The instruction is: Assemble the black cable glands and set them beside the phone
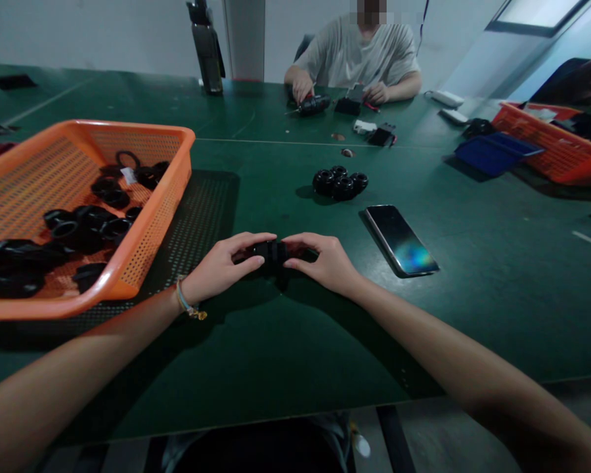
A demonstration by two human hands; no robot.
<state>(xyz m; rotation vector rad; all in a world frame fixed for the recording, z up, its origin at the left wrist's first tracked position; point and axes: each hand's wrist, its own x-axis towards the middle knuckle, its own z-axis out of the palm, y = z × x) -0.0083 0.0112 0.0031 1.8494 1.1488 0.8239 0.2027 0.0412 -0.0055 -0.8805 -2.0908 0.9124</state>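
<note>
A small black plastic part (270, 253) sits between my two hands, just above or on the green table. My left hand (229, 259) grips its left end with thumb and fingers. On the other end, my right hand (320, 258) pinches it the same way. The part's exact kind is hard to make out, as it is dark and partly covered by fingertips. Beyond my hands stands a cluster of several glossy black round fittings (342, 186). To the left, an orange perforated basket (165, 230) contains several black plastic pieces (81, 226).
A phone (401, 240) lies right of my hands on the green table (256, 368). Across from me a person handles a dark tool (314, 105). A bottle (207, 52) stands at the back. Far right are a blue tray (497, 154) and another orange basket (554, 161).
</note>
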